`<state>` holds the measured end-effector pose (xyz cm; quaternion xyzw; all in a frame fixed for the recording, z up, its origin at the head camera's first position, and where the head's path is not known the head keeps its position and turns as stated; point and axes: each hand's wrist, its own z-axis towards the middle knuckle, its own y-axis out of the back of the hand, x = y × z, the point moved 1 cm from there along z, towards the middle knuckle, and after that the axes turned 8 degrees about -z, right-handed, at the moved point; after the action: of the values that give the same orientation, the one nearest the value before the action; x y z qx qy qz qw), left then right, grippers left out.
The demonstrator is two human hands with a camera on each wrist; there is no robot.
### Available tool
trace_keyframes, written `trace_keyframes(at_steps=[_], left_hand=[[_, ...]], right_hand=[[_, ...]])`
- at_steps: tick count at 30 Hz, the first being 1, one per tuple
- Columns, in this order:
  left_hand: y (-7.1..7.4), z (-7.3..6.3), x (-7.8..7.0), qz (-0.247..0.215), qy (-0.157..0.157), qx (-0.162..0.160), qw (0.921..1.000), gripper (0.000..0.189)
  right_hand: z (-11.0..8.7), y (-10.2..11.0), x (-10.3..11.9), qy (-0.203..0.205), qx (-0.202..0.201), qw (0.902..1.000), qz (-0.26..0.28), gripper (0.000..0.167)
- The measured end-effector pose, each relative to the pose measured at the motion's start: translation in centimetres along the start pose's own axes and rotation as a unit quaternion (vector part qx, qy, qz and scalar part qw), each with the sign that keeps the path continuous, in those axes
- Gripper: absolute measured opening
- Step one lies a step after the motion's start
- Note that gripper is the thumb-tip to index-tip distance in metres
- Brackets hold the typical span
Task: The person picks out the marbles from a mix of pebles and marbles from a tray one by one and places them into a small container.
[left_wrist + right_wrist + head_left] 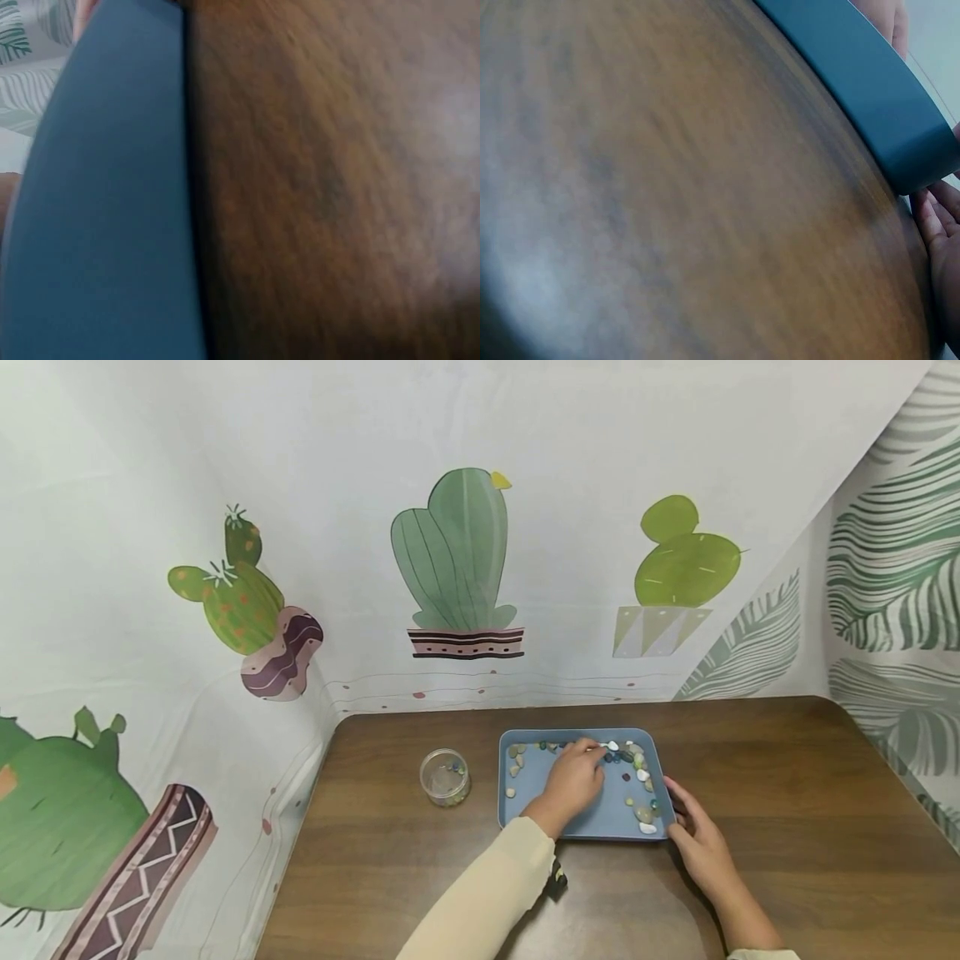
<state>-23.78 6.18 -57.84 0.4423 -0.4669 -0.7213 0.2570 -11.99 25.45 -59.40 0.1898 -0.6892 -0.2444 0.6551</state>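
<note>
A blue tray (536, 810) holds small pebbles and glossy dark stones along its back, left and right sides. Over the tray, my left hand (573, 781) reaches in with its fingertips down at the dark stones (611, 757) by the back edge. Whether it pinches one is hidden by the fingers. My right hand (699, 839) grips the tray's near right corner, with fingers by the side wall. In the right wrist view, the fingers (930, 221) lie against the underside of that corner. The left wrist view shows mostly the tray's outer wall (112, 180).
A clear round container (445, 778) with a few small stones in it stands left of the tray on the brown wooden table (375, 860). A small black object (557, 882) shows by the left sleeve. A cactus-print cloth (570, 635) hangs behind the table.
</note>
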Motion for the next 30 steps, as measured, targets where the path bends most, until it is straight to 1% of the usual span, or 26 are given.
trace_keyframes(at_steps=[5,7,12,14,18,23,30], left_hand=[[-0.50,0.38,-0.09,0.026,-0.002,-0.003,0.9997,0.034],[-0.40,0.41,-0.31,0.032,0.003,0.004,0.9995,0.034],[0.08,0.34,-0.86,0.040,0.018,0.015,0.9989,0.029],[0.13,0.33,-0.90,0.037,0.028,0.023,0.9986,0.027],[-0.24,0.42,-0.62,0.032,0.043,0.034,0.9980,0.025],[-0.63,0.45,-0.27,0.024,0.042,0.024,0.9985,0.023],[-0.74,0.44,-0.11,0.005,0.047,0.018,0.9987,0.021]], right_hand=[[-0.08,-0.06,0.05,0.003,-0.003,1.0000,0.004,0.069],[-0.08,-0.07,0.06,0.003,-0.004,1.0000,0.005,0.070],[-0.08,-0.18,-0.24,0.021,-0.015,0.9996,0.009,0.071],[-0.07,-0.22,-0.31,0.026,-0.018,0.9994,0.010,0.071],[-0.04,-0.19,-0.20,0.019,-0.013,0.9997,0.009,0.070],[0.00,-0.21,-0.21,0.014,-0.012,0.9998,0.006,0.070],[-0.07,-0.21,-0.39,0.023,-0.019,0.9995,0.007,0.069]])
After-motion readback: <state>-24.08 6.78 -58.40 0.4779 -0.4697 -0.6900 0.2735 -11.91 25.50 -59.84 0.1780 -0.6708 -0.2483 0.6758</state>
